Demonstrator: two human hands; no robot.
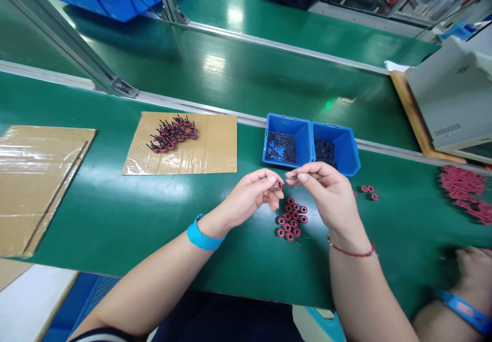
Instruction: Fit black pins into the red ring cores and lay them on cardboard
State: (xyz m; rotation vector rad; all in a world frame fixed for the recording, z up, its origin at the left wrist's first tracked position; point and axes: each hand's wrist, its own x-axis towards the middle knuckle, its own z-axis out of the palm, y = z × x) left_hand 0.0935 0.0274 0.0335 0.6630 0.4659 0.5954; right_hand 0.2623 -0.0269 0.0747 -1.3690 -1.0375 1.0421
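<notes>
My left hand point(249, 196) pinches a small red-and-black wire-wound ring coil point(280, 184) between thumb and fingertips. Close beside it, my right hand point(332, 196) has thumb and forefinger closed on a thin dark sleeve point(294, 177), largely covered by the fingers. The fingertips of both hands nearly meet. On the green bench below them lies a cluster of similar ring coils point(291, 219), some with thin wire ends. Just behind the hands stand two joined blue bins point(348, 152) with short black sleeves point(280, 147) inside.
Coils with black sleeved leads point(175, 134) lie on a cardboard sheet point(215, 147); another cardboard sheet point(42, 178) is far left. A few loose coils point(369, 190) and a large red pile point(463, 190) sit right. Another person's hand point(474, 265) rests at right. A metal rail point(230, 114) runs behind.
</notes>
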